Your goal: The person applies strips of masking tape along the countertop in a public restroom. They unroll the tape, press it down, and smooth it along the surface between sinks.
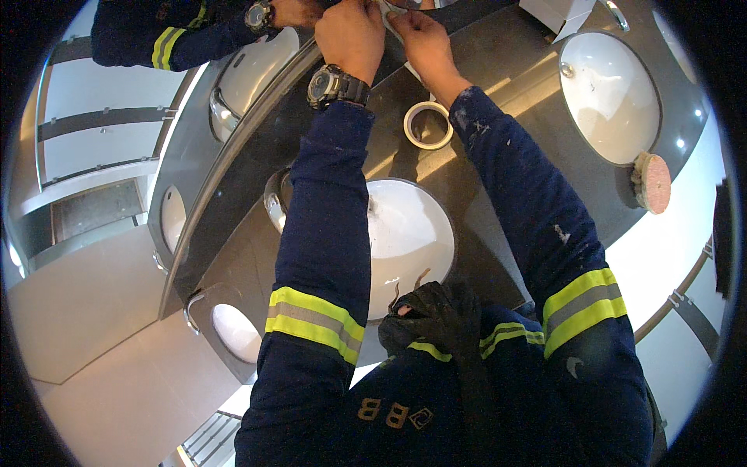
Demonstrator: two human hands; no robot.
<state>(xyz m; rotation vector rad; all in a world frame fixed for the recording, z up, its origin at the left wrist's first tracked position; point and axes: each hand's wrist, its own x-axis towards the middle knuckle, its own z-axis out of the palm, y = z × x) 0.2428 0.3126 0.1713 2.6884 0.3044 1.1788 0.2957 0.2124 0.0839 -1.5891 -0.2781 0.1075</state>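
Note:
Both my arms reach forward over the dark countertop to the lower part of the mirror (242, 124). My left hand (352, 40), with a black watch at the wrist, is bent at the mirror's edge; its fingertips are cut off by the top of the picture. Close beside it, my right hand (426, 48) is closed, thumb and fingers pinched on a pale strip (387, 9) that looks like masking tape. A cream roll of masking tape (430, 145) lies flat on the counter below my right wrist.
A white oval basin (416, 233) with a chrome tap (274, 201) sits below my forearms. Farther right are another basin (611, 101), a white box (556, 14) and a round pinkish pad with a fluffy edge (655, 184) at the counter's rim. The mirror reflects an arm and basins.

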